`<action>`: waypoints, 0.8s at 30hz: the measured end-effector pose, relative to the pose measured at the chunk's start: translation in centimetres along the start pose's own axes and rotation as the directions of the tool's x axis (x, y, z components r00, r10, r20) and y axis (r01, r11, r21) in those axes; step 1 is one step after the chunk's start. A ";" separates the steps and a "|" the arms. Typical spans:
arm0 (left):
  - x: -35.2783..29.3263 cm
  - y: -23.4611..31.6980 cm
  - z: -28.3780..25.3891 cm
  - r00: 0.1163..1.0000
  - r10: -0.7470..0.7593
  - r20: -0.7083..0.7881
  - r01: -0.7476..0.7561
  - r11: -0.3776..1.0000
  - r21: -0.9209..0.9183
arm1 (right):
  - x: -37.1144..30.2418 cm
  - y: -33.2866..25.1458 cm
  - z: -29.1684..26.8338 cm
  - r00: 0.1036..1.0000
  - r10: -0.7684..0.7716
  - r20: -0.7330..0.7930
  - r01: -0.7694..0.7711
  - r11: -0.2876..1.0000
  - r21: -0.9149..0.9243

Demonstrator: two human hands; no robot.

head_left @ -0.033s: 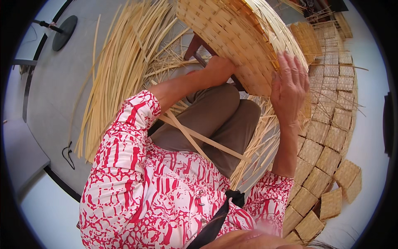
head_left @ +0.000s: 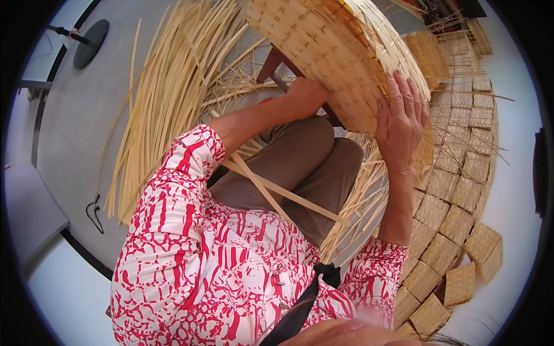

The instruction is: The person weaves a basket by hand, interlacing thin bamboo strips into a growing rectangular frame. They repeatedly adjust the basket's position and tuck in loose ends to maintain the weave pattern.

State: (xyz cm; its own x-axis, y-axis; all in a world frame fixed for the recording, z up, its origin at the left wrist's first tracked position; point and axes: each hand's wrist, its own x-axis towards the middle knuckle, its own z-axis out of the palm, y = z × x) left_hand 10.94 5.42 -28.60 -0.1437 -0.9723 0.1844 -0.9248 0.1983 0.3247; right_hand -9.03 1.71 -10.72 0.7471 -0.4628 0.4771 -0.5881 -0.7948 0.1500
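A large basket of woven bamboo strips (head_left: 323, 57) stands tilted in front of my knees, its pale rounded side turned to the right. My left hand (head_left: 307, 97) is closed at the basket's lower left edge, and its fingertips are hidden there. Flat against the basket's right side lies my right hand (head_left: 401, 115), fingers stretched upward and thumb apart. Two loose bamboo strips (head_left: 283, 196) cross over my lap.
Long bamboo strips (head_left: 167, 109) lie in a big heap on the grey floor at left. Rows of small woven boxes (head_left: 456, 222) cover the right side. A dark wooden stool (head_left: 274, 66) shows partly behind the basket. A round black base (head_left: 91, 43) stands far left.
My right hand has shifted very slightly to the left against the basket, which has tipped a little with it. My left hand stays in place.
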 end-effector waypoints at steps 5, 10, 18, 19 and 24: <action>-1.4 -1.8 -3.5 0.984 -0.176 0.029 0.178 0.966 -0.189 | -0.2 0.1 0.9 0.999 0.031 -0.008 -0.030 0.998 0.050; -2.8 -8.6 -5.9 0.767 -0.567 -0.300 0.388 0.782 -0.488 | -0.3 -0.4 1.3 0.998 0.063 -0.020 -0.061 0.993 0.099; -1.3 -9.5 -6.4 0.797 -0.342 -0.498 0.234 0.935 -0.268 | -0.2 -0.1 1.0 0.999 0.050 -0.017 -0.047 0.986 0.159; -1.4 -9.7 -6.9 0.819 -0.302 -0.488 0.219 0.951 -0.220 | -0.3 0.0 1.0 0.998 0.053 -0.012 -0.051 0.986 0.156; -2.6 -9.6 -6.5 0.941 -0.290 -0.174 0.290 0.957 -0.028 | -0.6 -0.2 -0.1 0.999 0.025 0.035 -0.028 0.997 0.075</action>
State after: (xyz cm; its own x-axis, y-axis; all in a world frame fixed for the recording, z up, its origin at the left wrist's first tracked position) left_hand 22.49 6.81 -26.12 0.1940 -0.9510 0.2409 -0.9167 -0.0884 0.3896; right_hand -9.39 2.17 -10.91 0.7424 -0.4963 0.4501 -0.5839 -0.8087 0.0715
